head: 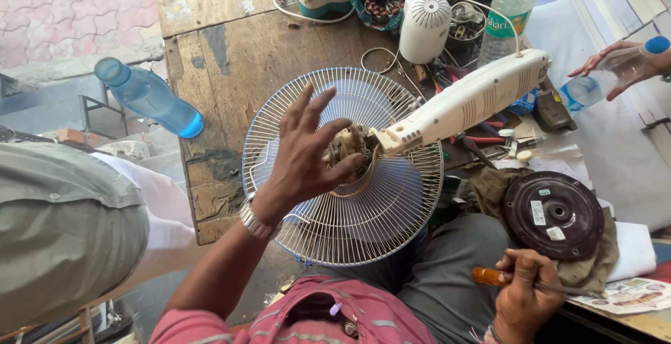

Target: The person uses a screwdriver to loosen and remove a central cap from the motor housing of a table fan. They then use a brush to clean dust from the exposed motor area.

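Fan guard (349, 204) overhangs the worktop (231, 57); left hand (307, 155), fingers spread, barely steadies it, right hand (521, 302) clenched on a screwdriver (489, 277): tipping is risked.

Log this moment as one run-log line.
left hand: open, on motor | fan grille: on workbench | right hand: gripping screwdriver

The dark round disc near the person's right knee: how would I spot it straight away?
Start at the big white wire fan guard on the wooden table, then look right, past the white fan neck. The disc lies on an olive cloth, above the right hand: nothing else there is flat, dark and round.
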A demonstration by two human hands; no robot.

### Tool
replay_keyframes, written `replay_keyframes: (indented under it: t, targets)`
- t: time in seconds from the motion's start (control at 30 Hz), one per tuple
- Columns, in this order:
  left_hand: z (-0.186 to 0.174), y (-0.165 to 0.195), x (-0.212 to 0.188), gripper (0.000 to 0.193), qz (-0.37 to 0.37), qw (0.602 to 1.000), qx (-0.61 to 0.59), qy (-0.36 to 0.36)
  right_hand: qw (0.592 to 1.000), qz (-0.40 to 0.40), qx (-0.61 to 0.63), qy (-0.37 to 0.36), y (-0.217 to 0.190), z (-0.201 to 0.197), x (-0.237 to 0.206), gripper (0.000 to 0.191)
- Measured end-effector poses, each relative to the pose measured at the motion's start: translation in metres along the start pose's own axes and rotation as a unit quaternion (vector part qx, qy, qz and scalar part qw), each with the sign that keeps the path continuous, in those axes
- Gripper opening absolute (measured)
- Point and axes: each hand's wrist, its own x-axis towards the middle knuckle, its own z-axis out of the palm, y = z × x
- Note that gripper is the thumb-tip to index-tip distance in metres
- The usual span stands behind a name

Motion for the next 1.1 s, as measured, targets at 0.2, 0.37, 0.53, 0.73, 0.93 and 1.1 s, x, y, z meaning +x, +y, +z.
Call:
replay_keyframes:
  t: [0.2, 0.37, 0.53, 0.73, 0.93, 1.1]
  targets:
    - [0.018, 0.020, 0.035, 0.040, -0.046, 0.993, 0.108, -0.028, 0.998, -0.018, -0.041, -0.047, -0.002, 0.013, -0.001, 0.023]
    - [0.022, 0.027, 0.046, 0.026, -0.065, 0.992, 0.103, -0.028, 0.990, -0.028, -0.094, -0.100, -0.003, 0.023, -0.003, 0.023]
    - [0.020, 0.027, 0.047, 0.017, -0.049, 0.998, 0.020, -0.037, 0.988, -0.049, -0.107, -0.098, -0.006, 0.025, -0.004, 0.026]
    - [0.021, 0.020, 0.049, 0.014, -0.056, 0.997, 0.047, -0.025, 0.986, -0.064, -0.114, -0.099, -0.008, 0.028, -0.003, 0.027]
    - [0.029, 0.003, 0.064, 0.022, -0.112, 0.992, 0.061, -0.018, 0.987, -0.036, -0.124, -0.092, -0.008, 0.032, -0.004, 0.025]
    - [0.015, -0.026, 0.048, 0.054, -0.195, 0.977, -0.039, -0.074, 0.989, -0.058, -0.097, -0.097, 0.000, 0.027, -0.003, 0.024]
